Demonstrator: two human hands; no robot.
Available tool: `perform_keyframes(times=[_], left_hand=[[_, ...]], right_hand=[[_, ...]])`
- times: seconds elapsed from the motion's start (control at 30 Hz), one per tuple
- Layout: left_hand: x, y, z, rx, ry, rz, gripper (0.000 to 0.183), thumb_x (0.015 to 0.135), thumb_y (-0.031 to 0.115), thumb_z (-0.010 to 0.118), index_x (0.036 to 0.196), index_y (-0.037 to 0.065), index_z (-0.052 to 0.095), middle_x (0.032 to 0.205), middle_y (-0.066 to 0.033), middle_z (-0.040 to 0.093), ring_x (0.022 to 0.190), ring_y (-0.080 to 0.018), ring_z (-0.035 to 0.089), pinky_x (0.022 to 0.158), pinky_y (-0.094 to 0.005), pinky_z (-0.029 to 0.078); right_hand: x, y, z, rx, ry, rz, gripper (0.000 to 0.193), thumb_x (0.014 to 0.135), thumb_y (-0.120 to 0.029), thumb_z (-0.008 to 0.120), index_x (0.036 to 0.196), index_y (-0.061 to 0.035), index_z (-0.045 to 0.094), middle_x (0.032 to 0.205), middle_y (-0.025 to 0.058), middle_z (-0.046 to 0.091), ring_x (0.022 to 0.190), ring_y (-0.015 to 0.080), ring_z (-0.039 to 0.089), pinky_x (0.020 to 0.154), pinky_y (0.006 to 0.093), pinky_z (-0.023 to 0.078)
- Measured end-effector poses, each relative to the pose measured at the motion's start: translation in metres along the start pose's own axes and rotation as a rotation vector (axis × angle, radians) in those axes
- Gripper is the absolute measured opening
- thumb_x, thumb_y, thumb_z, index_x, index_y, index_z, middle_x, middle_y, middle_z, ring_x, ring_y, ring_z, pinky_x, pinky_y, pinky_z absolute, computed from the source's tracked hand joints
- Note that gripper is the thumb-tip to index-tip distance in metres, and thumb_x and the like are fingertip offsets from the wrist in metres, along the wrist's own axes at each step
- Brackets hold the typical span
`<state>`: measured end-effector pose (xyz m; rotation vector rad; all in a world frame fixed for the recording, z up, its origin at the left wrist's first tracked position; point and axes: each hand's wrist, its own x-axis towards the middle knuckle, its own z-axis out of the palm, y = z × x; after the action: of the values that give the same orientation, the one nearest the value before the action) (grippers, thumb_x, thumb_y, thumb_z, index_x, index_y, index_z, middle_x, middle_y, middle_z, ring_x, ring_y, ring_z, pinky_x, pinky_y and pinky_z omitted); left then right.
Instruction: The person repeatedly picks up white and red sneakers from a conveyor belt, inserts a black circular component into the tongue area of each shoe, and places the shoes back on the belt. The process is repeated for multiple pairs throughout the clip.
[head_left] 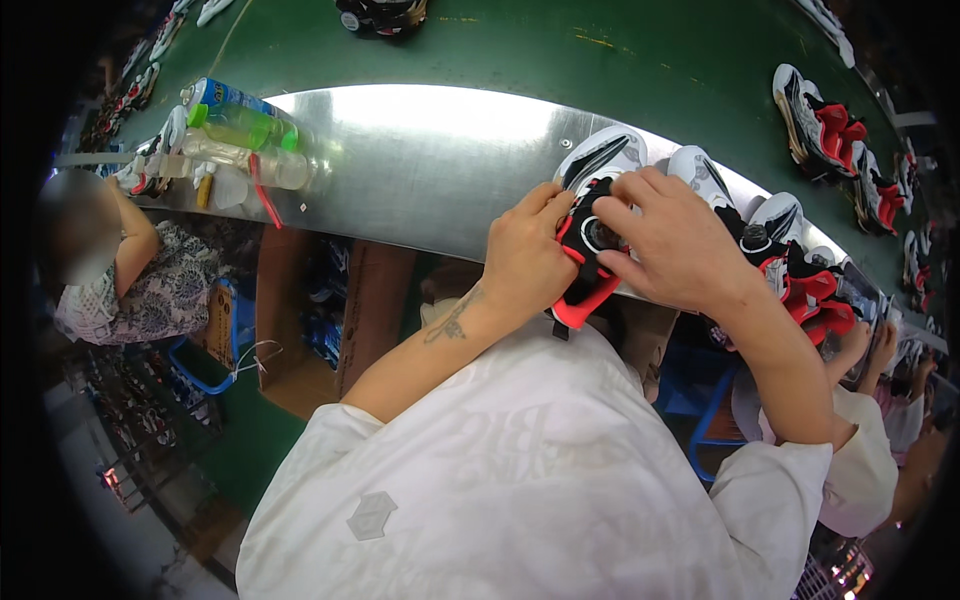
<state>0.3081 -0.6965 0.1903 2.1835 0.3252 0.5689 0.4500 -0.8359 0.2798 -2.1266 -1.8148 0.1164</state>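
A white, black and red sports shoe [606, 150] rests with its toe on the steel table edge. Its red-lined heel opening points toward my body. My left hand [530, 248] is closed on the shoe's left side, thumb and fingers at the collar. From the right, my right hand [680, 232] curls its fingers over the tongue and laces, pinching there at a dark round part. What exactly lies under the right fingertips is partly hidden. Just right of my right hand stands a matching shoe [697, 172], toe pointing away.
Beyond the steel tabletop [400, 165] runs a green belt [520, 50] carrying more shoes [815, 125]. Bottles [240, 127] and a red strap [265, 195] lie at the left. Co-workers sit on both sides. An open cardboard box [375, 300] stands below the table.
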Motion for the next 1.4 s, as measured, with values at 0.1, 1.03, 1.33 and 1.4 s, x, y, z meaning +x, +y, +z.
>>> perform_keyframes(times=[0.1, 1.03, 1.33, 1.4], left_hand=[[0.0, 0.002, 0.0, 0.012, -0.01, -0.005, 0.043, 0.076, -0.003, 0.072, 0.119, -0.007, 0.073, 0.121, -0.0215, 0.073, 0.096, -0.0429, 0.075, 0.081, -0.046, 0.062], [0.0, -0.002, -0.004, 0.039, -0.075, 0.005, 0.051, 0.075, -0.003, 0.071, 0.126, -0.006, 0.069, 0.125, -0.0217, 0.07, 0.099, -0.044, 0.073, 0.083, -0.047, 0.061], [0.001, 0.002, -0.006, 0.066, -0.144, -0.059, 0.061, 0.072, -0.002, 0.073, 0.133, -0.006, 0.065, 0.132, -0.0228, 0.066, 0.1, -0.0445, 0.073, 0.085, -0.0483, 0.061], [0.001, 0.001, -0.007, 0.075, -0.161, -0.052, 0.063, 0.072, -0.002, 0.074, 0.134, -0.006, 0.065, 0.134, -0.023, 0.065, 0.1, -0.0444, 0.073, 0.085, -0.0483, 0.061]], right_hand=[[0.001, -0.001, 0.005, 0.143, -0.28, 0.287, 0.031, 0.099, -0.035, 0.071, 0.092, -0.0057, 0.068, 0.088, 0.0145, 0.07, 0.086, 0.0362, 0.069, 0.071, 0.0498, 0.054], [0.002, -0.017, 0.007, 0.044, -0.46, 0.482, 0.036, 0.098, -0.038, 0.071, 0.092, -0.0019, 0.071, 0.085, 0.0156, 0.071, 0.084, 0.0353, 0.07, 0.073, 0.0465, 0.056], [0.008, -0.014, 0.007, 0.027, -0.462, 0.462, 0.034, 0.096, -0.036, 0.073, 0.095, -0.0026, 0.07, 0.085, 0.0144, 0.07, 0.085, 0.0331, 0.069, 0.073, 0.0443, 0.056], [-0.003, -0.01, 0.007, -0.031, -0.139, 0.197, 0.036, 0.098, -0.039, 0.071, 0.091, -0.0037, 0.07, 0.082, 0.0141, 0.07, 0.081, 0.033, 0.07, 0.069, 0.0453, 0.056]])
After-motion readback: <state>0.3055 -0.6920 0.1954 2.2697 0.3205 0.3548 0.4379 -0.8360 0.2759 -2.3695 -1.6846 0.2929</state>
